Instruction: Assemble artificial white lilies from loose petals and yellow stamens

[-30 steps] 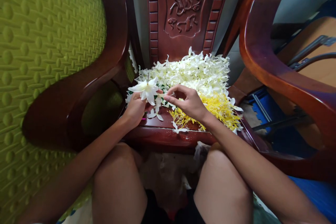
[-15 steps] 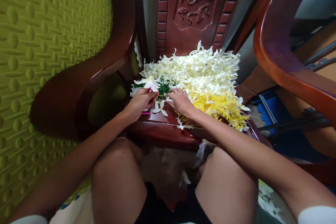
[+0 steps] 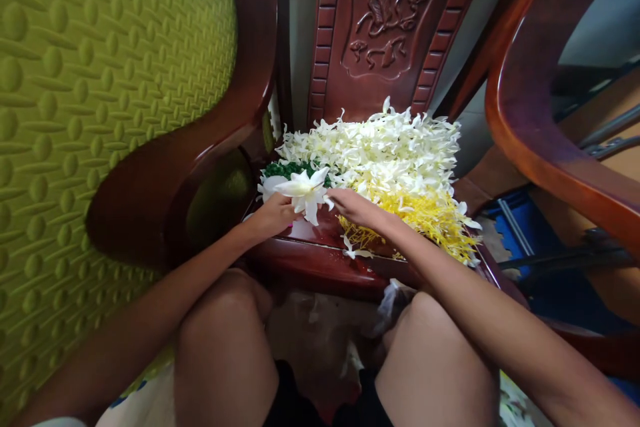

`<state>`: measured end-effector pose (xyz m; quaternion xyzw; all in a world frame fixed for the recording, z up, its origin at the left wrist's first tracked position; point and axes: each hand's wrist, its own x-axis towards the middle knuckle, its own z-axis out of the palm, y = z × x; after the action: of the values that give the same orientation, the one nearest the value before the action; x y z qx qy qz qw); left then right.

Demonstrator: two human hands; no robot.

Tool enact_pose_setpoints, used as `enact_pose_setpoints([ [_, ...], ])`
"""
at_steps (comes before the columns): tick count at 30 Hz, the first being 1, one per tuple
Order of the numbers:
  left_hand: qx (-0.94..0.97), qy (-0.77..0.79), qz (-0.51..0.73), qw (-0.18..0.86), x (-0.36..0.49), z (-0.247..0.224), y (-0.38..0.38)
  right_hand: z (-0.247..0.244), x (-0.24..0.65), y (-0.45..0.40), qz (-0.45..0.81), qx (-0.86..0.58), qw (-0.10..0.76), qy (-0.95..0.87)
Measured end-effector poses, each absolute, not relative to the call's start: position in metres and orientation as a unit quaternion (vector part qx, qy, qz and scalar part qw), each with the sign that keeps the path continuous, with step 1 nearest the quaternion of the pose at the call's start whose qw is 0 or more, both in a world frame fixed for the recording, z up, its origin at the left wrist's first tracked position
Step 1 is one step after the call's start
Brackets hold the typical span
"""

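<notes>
My left hand [image 3: 275, 215] is closed around the underside of a white artificial flower [image 3: 306, 192] with pointed petals, which faces up. Close on its right, my right hand [image 3: 353, 207] has its fingers pinched together. A small white bit shows at those fingertips; whether it belongs to the flower I cannot tell. Behind the hands lies a heap of white petal pieces [image 3: 380, 147]. Thin yellow strands [image 3: 420, 217] are piled right of my right hand, and dark green pieces [image 3: 293, 169] lie behind the flower. One loose white petal piece [image 3: 354, 250] rests near the seat's front edge.
Everything lies on the seat [image 3: 310, 260] of a dark red wooden chair with a carved back [image 3: 385, 20]. Its curved armrests [image 3: 165, 167] rise on both sides. A yellow-green textured surface [image 3: 100, 80] fills the left. My knees are close before the seat.
The flower in my left hand has turned to face up and shows more petals. My right hand has moved in beside it, fingers pinched. The petal piece between the hands no longer shows.
</notes>
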<state>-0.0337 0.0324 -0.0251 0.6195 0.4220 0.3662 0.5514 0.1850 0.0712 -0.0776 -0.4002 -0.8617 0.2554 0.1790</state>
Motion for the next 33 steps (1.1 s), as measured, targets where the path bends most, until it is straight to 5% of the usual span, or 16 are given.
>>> enact_pose_setpoints([
  [8,0.629,0.400,0.359,0.562,-0.023,-0.016,0.030,-0.013,0.199,0.033,0.345,-0.459,0.378,-0.726],
  [13,0.623,0.405,0.334,0.580,-0.019,-0.020,0.033,-0.005,0.194,0.024,0.278,-0.432,0.459,-0.725],
  [20,0.612,0.388,0.294,0.624,-0.020,-0.029,0.040,0.003,0.202,0.022,0.402,-0.409,0.619,-0.536],
  [33,0.638,0.323,0.326,0.618,-0.016,-0.016,0.033,0.018,0.203,0.008,0.396,-0.371,0.658,-0.522],
])
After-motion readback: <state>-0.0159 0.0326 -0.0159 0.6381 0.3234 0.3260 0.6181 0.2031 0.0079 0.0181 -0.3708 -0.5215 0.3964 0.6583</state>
